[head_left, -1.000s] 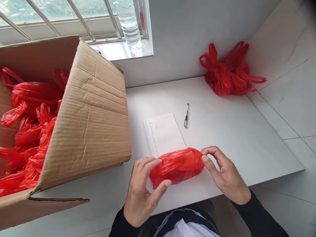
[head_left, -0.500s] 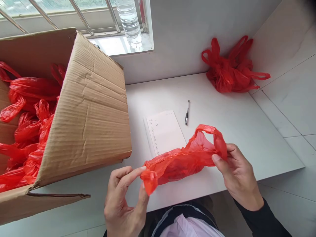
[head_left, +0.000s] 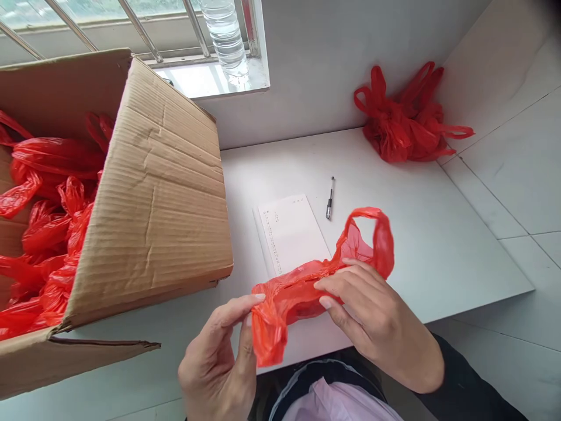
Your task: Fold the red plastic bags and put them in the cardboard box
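A thin red plastic bag (head_left: 302, 286) is stretched sideways above the front of the white table. Its left end is pinched between the thumb and forefinger of my left hand (head_left: 223, 351), and a bunched handle hangs down there. My right hand (head_left: 381, 321) lies across the bag's middle, fingers extended and touching the plastic near its opening. Beyond that hand, the bag's right handle loop stands up freely. Partly behind the bag is an open notebook (head_left: 291, 231) with a column of small writing. A pen (head_left: 330, 199) lies beside it.
At left, a big open cardboard box (head_left: 166, 193) holds several red plastic bags (head_left: 56, 158). More red bags (head_left: 405, 126) are heaped in the back right corner of the white table (head_left: 438, 234). A water bottle (head_left: 225, 41) stands on the windowsill (head_left: 197, 82).
My right hand has left the bag's right handle and moved left onto its middle, fingers straightening. The left end of the bag now hangs lower and wider at my left hand.
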The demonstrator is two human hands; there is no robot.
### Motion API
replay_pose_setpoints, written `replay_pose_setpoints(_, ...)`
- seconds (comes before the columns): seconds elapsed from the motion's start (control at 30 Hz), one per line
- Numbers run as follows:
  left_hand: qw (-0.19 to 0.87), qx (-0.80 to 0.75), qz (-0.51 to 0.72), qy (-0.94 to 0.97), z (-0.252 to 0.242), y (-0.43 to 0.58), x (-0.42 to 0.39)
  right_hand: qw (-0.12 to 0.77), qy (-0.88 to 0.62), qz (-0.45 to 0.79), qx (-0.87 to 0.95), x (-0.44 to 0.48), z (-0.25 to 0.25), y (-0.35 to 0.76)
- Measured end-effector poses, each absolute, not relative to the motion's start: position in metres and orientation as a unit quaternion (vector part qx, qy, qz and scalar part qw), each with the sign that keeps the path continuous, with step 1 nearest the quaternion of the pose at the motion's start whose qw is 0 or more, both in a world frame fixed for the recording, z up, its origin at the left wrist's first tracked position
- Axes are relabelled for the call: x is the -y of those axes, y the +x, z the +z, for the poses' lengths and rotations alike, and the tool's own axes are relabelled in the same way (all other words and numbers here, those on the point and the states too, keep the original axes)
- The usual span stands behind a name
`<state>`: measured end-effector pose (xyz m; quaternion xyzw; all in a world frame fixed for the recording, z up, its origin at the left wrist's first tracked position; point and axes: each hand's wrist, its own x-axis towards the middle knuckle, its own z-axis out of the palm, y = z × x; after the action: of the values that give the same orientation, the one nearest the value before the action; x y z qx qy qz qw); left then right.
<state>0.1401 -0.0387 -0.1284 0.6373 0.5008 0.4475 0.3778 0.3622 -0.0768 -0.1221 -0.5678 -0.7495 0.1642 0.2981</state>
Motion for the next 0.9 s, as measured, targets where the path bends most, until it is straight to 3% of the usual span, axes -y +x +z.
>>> replay_pose_setpoints(0.4, 0.427, -0.549, 0.403, 0.595, -0.123, 0.155, 0.040, 0.128, -0.592, 0.217, 0.765, 0.089, -0.133, 0.358)
replay_pose_setpoints(0.53, 0.515, -0.551, 0.375, 0.540, -0.116, 0.153, 0.038, 0.092, -0.624, 0.178, 0.755, 0.084, -0.139, 0.361)
replay_pose_setpoints(0.63, 0.557, -0.538, 0.328, 0.541, -0.113, 0.155, 0.039, -0.009, -0.640, 0.180, 0.747, 0.067, -0.138, 0.355)
replay_pose_setpoints(0.73, 0.532, -0.542, 0.302, 0.576, -0.118, 0.159, 0.040, -0.094, -0.632, 0.207, 0.741, 0.045, -0.139, 0.340)
replay_pose_setpoints(0.9, 0.453, -0.578, 0.282, 0.617, -0.129, 0.160, 0.039, -0.105, -0.614, 0.214, 0.753, 0.022, -0.156, 0.325)
